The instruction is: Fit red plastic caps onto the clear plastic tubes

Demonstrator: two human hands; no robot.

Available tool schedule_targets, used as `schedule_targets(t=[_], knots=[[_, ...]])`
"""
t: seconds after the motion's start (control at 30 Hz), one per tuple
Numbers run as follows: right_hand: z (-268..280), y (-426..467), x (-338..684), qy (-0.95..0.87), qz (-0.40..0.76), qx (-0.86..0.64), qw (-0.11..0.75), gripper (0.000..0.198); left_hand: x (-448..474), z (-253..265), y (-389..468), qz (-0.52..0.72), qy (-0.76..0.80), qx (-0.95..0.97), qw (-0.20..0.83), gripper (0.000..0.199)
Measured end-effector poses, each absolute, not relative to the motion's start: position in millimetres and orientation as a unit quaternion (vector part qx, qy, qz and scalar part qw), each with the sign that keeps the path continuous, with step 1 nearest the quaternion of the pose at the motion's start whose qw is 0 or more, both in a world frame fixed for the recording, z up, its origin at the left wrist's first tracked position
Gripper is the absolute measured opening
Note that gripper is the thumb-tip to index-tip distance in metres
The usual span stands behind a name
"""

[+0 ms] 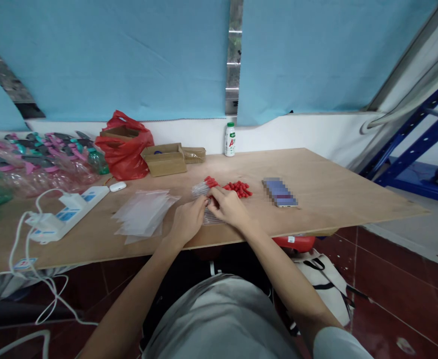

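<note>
At the near edge of the wooden bench (338, 192), a person's two bare hands meet above a set of thin clear sticks (212, 218) that lie side by side, partly covered. The left hand (188, 219) comes in with its fingers curled, thumb and fingertips drawn together; the right hand (229, 205) arches in from the other side, its fingers bent down to the same spot. Each grip is nearly closed at the tips, but whether either has hold of anything small cannot be told, as the fingers hide it.

Just beyond the hands lies a bundle of red-tipped clear sticks (201, 188), red ends pointing away from the person. Just to its right, past the right hand, is a loose heap of small red pieces (240, 188). A phone (281, 193) with a blurred screen lies flat further right.

To the left of the left hand, clear plastic bags (144, 213) are spread over one another. Beyond them are a white case (117, 186) and a power strip (69, 214) with chargers plugged in. Toward the back stand a red carrier bag (131, 154), an open cardboard box (167, 163) and a white bottle (230, 140) with a green cap.
</note>
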State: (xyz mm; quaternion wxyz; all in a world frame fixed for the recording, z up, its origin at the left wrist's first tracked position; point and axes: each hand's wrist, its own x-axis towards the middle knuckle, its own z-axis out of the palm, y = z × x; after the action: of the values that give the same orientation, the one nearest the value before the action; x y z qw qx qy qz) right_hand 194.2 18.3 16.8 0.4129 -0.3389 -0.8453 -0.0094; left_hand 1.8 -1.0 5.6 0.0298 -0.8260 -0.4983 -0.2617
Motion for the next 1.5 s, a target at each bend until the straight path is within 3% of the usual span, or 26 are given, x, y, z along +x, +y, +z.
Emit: schedule_targets(t=[0.43, 1.5], knots=[[24, 18, 204, -0.853, 0.044, -0.283, 0.436, 0.016, -3, 1, 0, -0.321, -0.503, -0.803, 0.009, 0.033], [20, 16, 193, -0.845, -0.067, -0.309, 0.43, 0.012, 0, 3, 0, -0.298, -0.482, -0.824, 0.016, 0.031]])
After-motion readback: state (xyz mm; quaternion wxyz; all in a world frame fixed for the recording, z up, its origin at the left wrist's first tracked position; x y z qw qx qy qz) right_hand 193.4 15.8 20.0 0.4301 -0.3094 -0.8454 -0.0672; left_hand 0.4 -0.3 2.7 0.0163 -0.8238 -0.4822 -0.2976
